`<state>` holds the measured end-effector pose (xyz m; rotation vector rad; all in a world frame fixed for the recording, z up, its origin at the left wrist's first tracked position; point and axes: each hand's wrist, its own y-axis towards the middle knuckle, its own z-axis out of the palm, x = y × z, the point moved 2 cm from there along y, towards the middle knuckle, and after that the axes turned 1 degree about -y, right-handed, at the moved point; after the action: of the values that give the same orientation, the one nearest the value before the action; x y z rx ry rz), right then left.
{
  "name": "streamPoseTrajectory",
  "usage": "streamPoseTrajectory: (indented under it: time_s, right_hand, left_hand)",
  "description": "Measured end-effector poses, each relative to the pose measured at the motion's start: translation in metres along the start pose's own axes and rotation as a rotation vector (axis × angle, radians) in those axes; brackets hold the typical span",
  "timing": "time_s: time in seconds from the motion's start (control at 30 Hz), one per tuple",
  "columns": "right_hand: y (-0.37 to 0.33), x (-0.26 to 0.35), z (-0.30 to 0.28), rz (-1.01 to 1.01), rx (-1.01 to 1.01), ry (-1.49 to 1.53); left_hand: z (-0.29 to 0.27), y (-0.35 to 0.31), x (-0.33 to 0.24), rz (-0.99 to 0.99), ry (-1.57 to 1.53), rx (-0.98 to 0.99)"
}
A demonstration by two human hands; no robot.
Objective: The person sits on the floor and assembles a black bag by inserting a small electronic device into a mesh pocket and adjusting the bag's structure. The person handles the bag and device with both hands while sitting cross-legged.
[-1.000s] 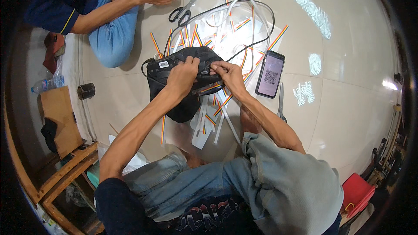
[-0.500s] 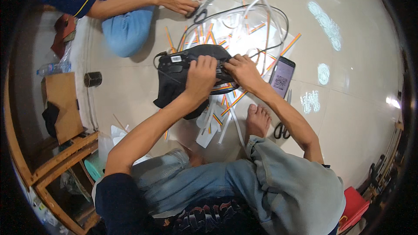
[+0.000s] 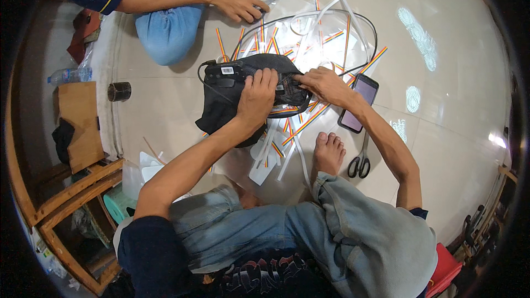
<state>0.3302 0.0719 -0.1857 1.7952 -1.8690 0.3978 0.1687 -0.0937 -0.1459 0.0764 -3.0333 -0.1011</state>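
Your left hand (image 3: 257, 98) grips the black fabric item (image 3: 218, 102), fingers curled, over striped strips (image 3: 306, 124) on the floor (image 3: 165, 116), while your right hand (image 3: 326, 85) apparently pinches its right edge: step judged as adjusting that edge, next needing a firm left hold.

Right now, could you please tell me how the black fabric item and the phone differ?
The black fabric item looks larger than the phone. The black fabric item is soft and irregular; the phone is a flat slab with a lavender screen. The left hand and right hand touch the black fabric item; the phone lies on the floor. Both show black.
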Motion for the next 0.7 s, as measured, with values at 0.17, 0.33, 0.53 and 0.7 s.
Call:
streamPoseTrajectory:
  time_s: [0.17, 0.33, 0.53, 0.7]
  right_hand:
    - [-0.017, 0.007, -0.015, 0.045, -0.083, 0.014]
    - [-0.017, 0.014, -0.013, 0.040, -0.112, -0.020]
    - [-0.018, 0.018, -0.015, 0.129, -0.136, 0.036]
    - [-0.019, 0.019, -0.007, 0.148, -0.095, 0.031]
  left_hand:
    - [-0.004, 0.003, 0.002, 0.004, -0.093, 0.058]
    - [-0.009, 0.006, 0.006, 0.054, -0.041, 0.015]
    - [-0.008, 0.009, 0.005, 0.056, -0.014, 0.030]
    - [-0.008, 0.009, 0.006, 0.020, -0.095, 0.067]
